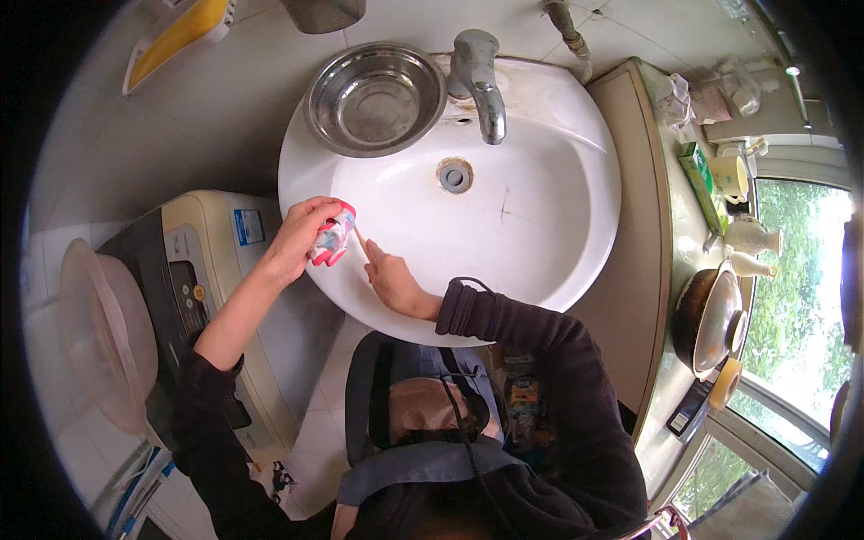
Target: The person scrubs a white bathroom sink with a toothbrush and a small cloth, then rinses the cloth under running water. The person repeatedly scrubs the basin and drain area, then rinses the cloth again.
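Note:
Over the left front rim of a white ceramic washbasin (pixel 540 216), my left hand (pixel 295 236) grips a small pink-red object (pixel 333 236) with white and pale blue patches. What it is cannot be made out; the white on it looks like foam. Close beside it, my right hand (pixel 399 285) holds a thin tan stick-like handle (pixel 361 239), whose far end is hidden behind the pink-red object. A chrome tap (pixel 480 88) stands at the back of the washbasin. No water stream shows from its spout, and the grey drain (pixel 455 177) is visible.
A stainless steel bowl (pixel 378 101) rests on the washbasin's back left rim. Left stands a washing machine (pixel 270 310) beside a translucent plastic basin (pixel 128 337). On the right, a counter (pixel 665 324) bears a lidded pot (pixel 705 317), a green box (pixel 698 175) and vases (pixel 749 235).

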Action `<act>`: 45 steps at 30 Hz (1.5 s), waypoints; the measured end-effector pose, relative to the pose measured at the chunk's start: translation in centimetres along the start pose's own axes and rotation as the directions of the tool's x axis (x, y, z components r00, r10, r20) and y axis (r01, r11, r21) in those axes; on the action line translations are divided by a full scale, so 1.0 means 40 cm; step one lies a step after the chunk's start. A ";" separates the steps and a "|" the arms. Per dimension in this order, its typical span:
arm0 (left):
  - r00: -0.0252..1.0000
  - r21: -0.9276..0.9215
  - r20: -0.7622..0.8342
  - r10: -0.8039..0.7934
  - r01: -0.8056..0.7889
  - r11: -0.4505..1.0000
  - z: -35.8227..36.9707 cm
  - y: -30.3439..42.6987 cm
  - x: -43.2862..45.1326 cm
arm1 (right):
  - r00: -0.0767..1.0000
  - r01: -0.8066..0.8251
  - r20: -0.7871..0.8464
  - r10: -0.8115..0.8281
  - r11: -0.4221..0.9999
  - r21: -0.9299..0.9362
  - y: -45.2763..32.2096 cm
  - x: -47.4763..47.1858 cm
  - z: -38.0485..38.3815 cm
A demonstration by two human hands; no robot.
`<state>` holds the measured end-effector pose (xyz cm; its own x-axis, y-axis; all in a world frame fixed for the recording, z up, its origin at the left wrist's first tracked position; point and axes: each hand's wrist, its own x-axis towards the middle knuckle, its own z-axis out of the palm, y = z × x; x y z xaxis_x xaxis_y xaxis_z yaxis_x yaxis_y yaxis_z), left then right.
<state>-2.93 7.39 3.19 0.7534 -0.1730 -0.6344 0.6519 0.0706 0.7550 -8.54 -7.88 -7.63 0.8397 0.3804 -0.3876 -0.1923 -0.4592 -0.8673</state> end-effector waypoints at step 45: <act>0.998 0.036 -0.053 0.021 -0.019 0.999 0.001 0.008 -0.013 | 0.917 -0.080 -0.374 0.142 0.981 0.178 0.028 0.171 -0.044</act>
<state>-3.12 7.45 3.78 0.7701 -0.1187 -0.6267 0.6343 0.0386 0.7721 -2.13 -7.19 -10.68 0.9321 -0.0165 -0.3618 -0.3458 -0.3380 -0.8753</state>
